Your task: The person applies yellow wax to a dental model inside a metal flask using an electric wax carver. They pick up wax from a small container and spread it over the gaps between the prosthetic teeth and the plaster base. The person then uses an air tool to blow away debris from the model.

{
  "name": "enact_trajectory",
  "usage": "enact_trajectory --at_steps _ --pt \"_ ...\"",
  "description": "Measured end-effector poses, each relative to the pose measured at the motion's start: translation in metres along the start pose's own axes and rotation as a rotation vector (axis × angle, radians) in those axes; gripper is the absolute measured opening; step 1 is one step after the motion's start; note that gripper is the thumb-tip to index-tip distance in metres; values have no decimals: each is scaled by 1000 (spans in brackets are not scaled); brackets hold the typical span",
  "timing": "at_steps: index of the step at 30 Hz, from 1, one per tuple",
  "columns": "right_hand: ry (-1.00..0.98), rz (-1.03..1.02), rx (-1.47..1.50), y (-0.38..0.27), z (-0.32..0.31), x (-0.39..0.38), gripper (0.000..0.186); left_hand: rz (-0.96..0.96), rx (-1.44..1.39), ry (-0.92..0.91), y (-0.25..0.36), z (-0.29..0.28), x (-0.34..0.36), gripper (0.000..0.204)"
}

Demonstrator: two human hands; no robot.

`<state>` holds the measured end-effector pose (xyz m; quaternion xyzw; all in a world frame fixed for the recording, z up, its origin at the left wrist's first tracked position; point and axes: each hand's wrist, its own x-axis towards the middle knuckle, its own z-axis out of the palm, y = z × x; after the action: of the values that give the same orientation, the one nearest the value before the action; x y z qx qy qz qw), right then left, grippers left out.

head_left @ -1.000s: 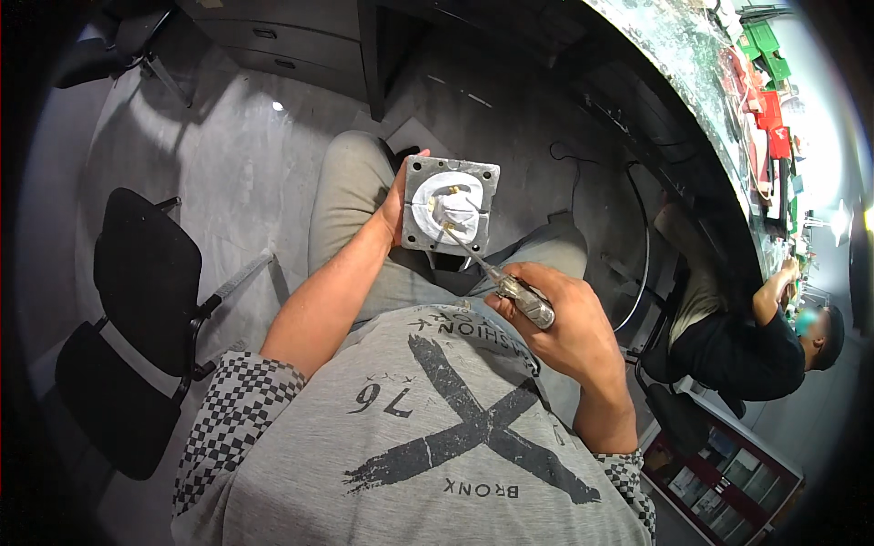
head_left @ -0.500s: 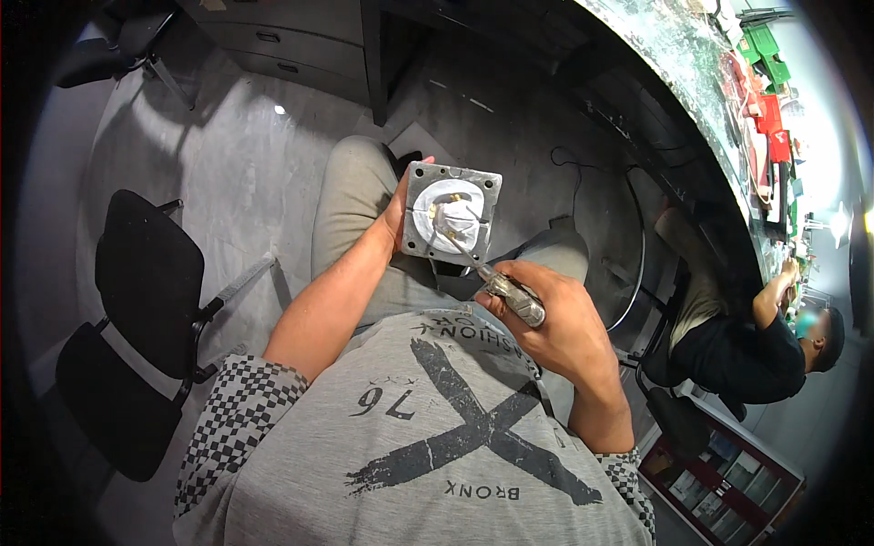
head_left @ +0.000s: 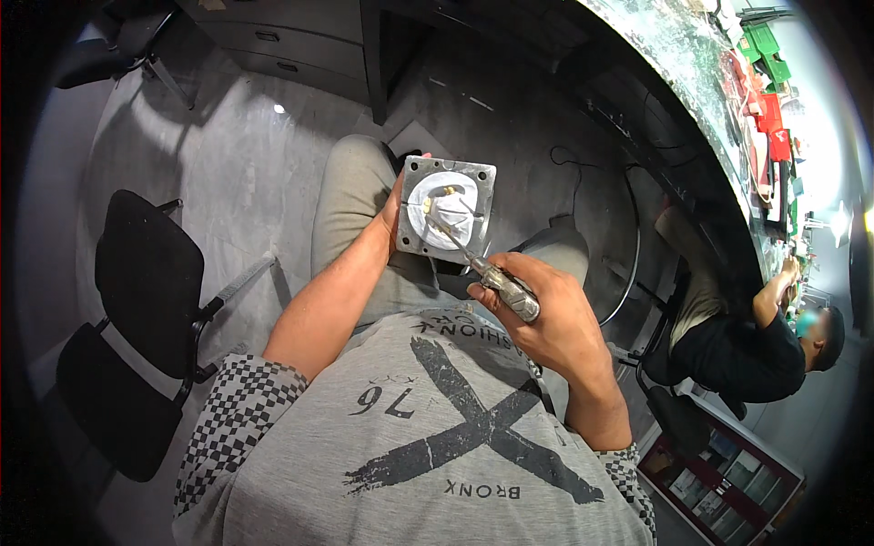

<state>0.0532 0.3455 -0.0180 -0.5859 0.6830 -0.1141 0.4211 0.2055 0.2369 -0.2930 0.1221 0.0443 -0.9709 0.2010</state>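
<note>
My left hand grips a square grey metal block from its left side, above my lap. The block has holes near its corners, and its face is turned up toward me. Set into it is a rounded white plaster-like insert with small yellowish bits on it. My right hand is closed round the grimy, see-through handle of a screwdriver-like hand tool. Its thin metal shaft slants up and left, with the tip at the insert near the yellowish bits. My left fingers are mostly hidden behind the block.
At the right, a long workbench carries red and green items. Another person sits there. Black chairs stand at the left, a drawer unit at the far side. A dark cable hangs under the bench.
The block has shifted slightly left and away from me. The tool's tip has moved left across the insert, along with my right hand. Both hands keep their hold.
</note>
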Motion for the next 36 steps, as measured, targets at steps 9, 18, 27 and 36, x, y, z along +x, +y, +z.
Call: enact_trajectory --at_steps 9,18,27,36 --pt "21 -56 -12 2 2 3 34 -4 22 37 1 7 -2 82" --pt "153 -121 -74 1 14 2 33 6 -1 14 1 2 -3 81" --pt "179 -67 -102 -1 14 1 31 121 153 45 -3 17 -12 92" --pt "213 -49 -66 1 15 0 27 126 283 84 -4 30 -15 96"
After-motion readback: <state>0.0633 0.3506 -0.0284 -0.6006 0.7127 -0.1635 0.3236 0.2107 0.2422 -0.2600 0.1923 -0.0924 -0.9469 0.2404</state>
